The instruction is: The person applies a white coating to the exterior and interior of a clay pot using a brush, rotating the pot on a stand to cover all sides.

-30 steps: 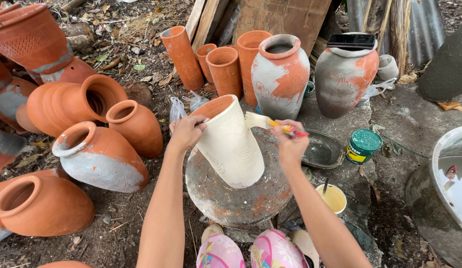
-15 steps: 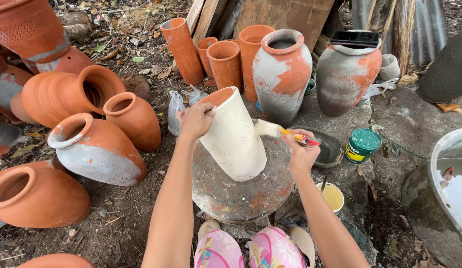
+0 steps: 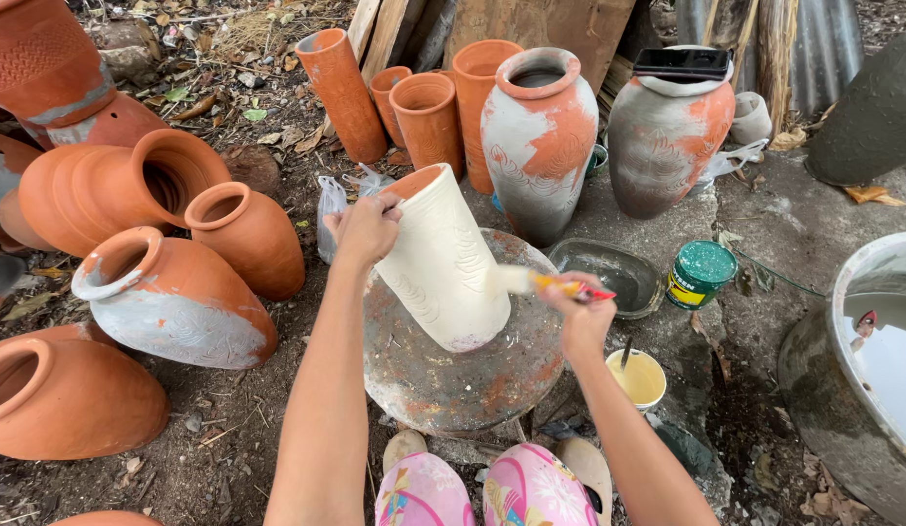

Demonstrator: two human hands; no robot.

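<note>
**White-coated clay vase tilted on the round stand**

The left hand [image 3: 367, 229] grips the rim of the tall white-painted clay vase [image 3: 443, 263], fingers curled over its lip, tilting it on the round rust-stained turntable [image 3: 453, 375]. The right hand [image 3: 581, 317], fingers closed, holds a yellow-handled paintbrush [image 3: 545, 283], bristles touching the vase's side. Terracotta jars [image 3: 180, 302] crowd the left; a small yellow cup [image 3: 638, 378] sits just beside the turntable's right edge.
</note>
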